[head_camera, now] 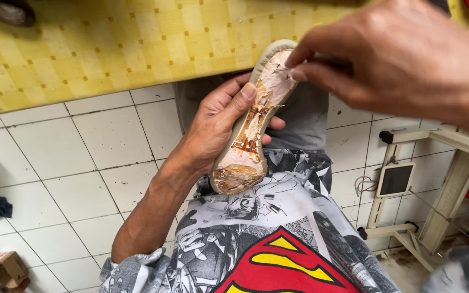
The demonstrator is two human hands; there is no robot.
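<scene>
A white tiled floor [82,157] fills the left and middle of the view, and along the far edge runs a table covered in a yellow checked cloth [115,43]. Nearest the camera is the person's grey printed shirt [267,239] with a red and yellow emblem. At the right stands a pale wooden frame [441,179] with a small dark panel set in it. In the centre the left hand [218,125] is closed around a shoe sole [251,130], thumb pressed on its upper face and fingers wrapped behind; the sole is held upright above the lap, its face pale with brown and orange glue residue. The right hand [403,59], at upper right, pinches a thin needle-like tool [284,69] between thumb and forefinger, the tip touching the sole's far end.
</scene>
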